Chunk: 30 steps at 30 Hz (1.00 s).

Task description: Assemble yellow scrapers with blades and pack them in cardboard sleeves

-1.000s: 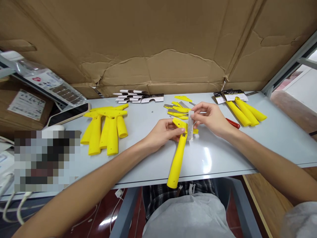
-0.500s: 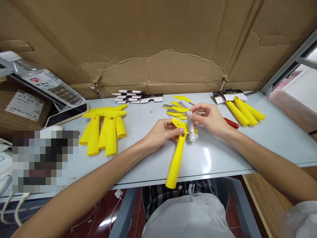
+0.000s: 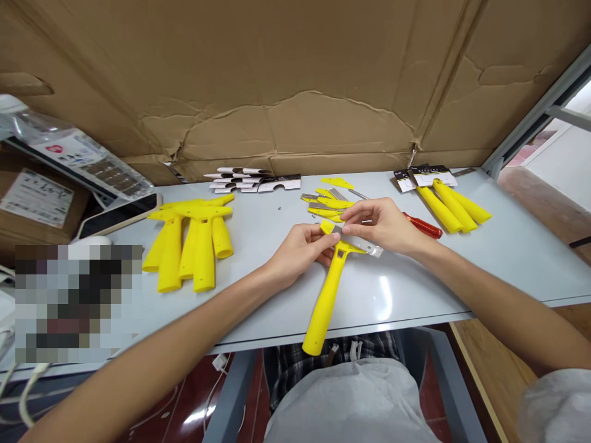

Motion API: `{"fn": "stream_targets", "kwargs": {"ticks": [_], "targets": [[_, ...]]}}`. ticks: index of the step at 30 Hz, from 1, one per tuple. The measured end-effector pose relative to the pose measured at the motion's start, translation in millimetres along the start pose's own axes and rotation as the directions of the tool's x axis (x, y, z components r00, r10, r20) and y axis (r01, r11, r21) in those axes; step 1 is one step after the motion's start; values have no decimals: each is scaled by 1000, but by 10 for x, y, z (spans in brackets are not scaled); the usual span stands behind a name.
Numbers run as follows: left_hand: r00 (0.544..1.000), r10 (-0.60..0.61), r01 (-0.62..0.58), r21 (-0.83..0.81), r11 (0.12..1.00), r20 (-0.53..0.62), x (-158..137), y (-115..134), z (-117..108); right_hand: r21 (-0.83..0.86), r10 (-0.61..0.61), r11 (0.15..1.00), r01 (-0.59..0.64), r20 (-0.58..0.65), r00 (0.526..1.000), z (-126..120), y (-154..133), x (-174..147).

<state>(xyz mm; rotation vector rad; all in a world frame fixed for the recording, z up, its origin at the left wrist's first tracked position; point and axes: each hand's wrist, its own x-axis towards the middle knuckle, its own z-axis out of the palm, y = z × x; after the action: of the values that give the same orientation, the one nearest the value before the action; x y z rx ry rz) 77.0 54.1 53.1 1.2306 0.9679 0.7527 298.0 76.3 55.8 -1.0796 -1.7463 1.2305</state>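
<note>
My left hand (image 3: 305, 251) is closed round the head of a yellow plastic scraper handle (image 3: 323, 301), whose grip points down toward the table's front edge. Across that head lies a flat metal blade (image 3: 368, 247), its right end sticking out past the plastic. The fingertips of my right hand (image 3: 381, 224) pinch the blade from above, and my left thumb rests by its left end. Just beyond the hands is a loose pile of yellow cover plates (image 3: 335, 203) and metal blades. A red-handled screwdriver (image 3: 422, 226) lies beside my right hand, its shaft partly hidden.
Several yellow handles (image 3: 203, 255) lie heaped at the left, near a phone (image 3: 120, 215). Scrapers with black-and-white cards (image 3: 455, 212) lie at the back right. Folded card sleeves (image 3: 281, 183) are stacked against the cardboard wall (image 3: 295, 132). A plastic bottle (image 3: 78, 151) leans at far left.
The blade has turned from upright beside the handle to lying across its head. My right hand has moved slightly left and down with it. My left hand still holds the handle.
</note>
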Motion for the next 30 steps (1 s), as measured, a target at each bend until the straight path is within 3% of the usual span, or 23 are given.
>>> {"fn": "stream_targets", "kwargs": {"ticks": [6, 10, 15, 18, 23, 30], "targets": [[994, 8, -10, -21, 1000, -113, -16, -4, 54, -25, -34, 999, 34, 16, 999, 55, -50, -26], [977, 21, -46, -115, 992, -210, 15, -30, 29, -103, -53, 993, 48, -48, 997, -7, -82, -26], [938, 52, -111, -156, 981, -342, 61, -36, -19, -106, 81, 991, -77, 40, 996, -155, -97, -12], [946, 61, -119, -168, 979, -318, 59, -36, -27, 12, 141, 990, -141, 22, 990, -182, -99, -7], [974, 100, -132, -148, 980, -201, 38, -51, -16, 224, 171, 963, -151, -75, 982, -142, -79, 17], [978, 124, -149, -143, 978, -170, 39, -71, -15, 179, 172, 973, -148, -126, 977, -89, -68, 15]]}}
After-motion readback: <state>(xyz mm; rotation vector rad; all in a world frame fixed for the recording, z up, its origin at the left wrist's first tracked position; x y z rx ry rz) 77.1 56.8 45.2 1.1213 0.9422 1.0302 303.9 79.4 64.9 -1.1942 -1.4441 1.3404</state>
